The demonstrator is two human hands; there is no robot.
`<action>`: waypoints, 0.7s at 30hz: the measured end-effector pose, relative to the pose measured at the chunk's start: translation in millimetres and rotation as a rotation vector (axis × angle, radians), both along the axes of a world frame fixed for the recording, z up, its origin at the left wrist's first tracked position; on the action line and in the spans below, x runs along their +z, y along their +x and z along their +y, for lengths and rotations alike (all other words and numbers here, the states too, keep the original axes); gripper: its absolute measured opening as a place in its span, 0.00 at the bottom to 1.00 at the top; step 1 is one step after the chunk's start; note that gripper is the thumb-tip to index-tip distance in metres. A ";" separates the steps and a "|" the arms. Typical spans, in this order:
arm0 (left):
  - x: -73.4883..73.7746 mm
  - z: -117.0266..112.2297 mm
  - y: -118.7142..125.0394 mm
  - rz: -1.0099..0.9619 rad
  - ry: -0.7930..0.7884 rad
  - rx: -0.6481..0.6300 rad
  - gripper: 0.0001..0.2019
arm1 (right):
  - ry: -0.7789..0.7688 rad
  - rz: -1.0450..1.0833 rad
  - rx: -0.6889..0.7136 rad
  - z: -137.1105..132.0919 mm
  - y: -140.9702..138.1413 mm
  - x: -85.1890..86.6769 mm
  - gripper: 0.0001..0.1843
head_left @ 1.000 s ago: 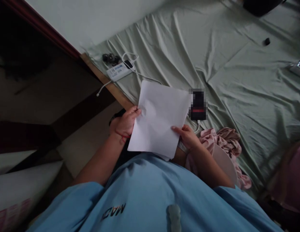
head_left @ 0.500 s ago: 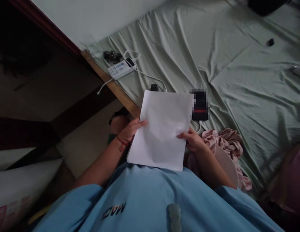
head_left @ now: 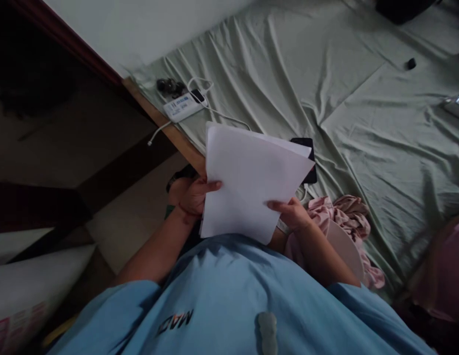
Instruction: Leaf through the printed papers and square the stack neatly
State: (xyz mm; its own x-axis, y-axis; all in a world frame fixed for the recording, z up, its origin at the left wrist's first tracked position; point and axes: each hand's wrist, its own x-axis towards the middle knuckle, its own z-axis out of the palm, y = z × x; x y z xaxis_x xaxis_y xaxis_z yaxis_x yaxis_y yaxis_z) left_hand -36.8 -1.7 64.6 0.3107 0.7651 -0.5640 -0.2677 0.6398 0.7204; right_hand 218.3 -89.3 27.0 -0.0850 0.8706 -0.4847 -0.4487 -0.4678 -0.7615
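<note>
Several white paper sheets (head_left: 248,182) form a stack held tilted in front of my blue shirt. My left hand (head_left: 198,195) is closed on the stack's left edge, thumb on top and the other fingers behind it. At the lower right edge my right hand (head_left: 293,213) pinches the sheets, its thumb lying on the top face and its fingers mostly hidden underneath. Along the upper right the sheets are fanned apart slightly, with a second corner showing behind the top one. Past that corner lies a black phone (head_left: 310,172), partly covered by the paper, with a white cable at its lower end.
A bed with a wrinkled green sheet (head_left: 348,133) spreads ahead and to the right. On its left edge sits a white power strip (head_left: 183,107) with cables. Crumpled pink cloth (head_left: 351,217) lies beside my right forearm. A small black object (head_left: 411,63) rests farther off.
The paper stack has turned clockwise, its upper right corner moving right over the phone. Its sheets have fanned apart there. The left hand has shifted slightly left; the right has barely moved.
</note>
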 end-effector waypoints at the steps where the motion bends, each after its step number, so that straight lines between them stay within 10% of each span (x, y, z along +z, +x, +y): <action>1: 2.8 2.4 3.0 -0.001 -0.015 -0.030 0.26 | -0.018 -0.023 -0.056 2.0 -0.3 0.2 0.26; 9: 3.5 18.7 24.0 -0.020 -0.052 0.015 0.27 | -0.127 -0.008 -0.058 7.5 -3.3 3.8 0.26; 15: -11.3 6.0 10.8 0.074 -0.018 -0.020 0.24 | 0.069 -0.076 -0.274 16.9 7.5 3.1 0.20; 21: -4.7 24.5 -5.0 0.045 0.134 -0.085 0.24 | 0.141 -0.082 -0.196 16.1 7.1 4.0 0.16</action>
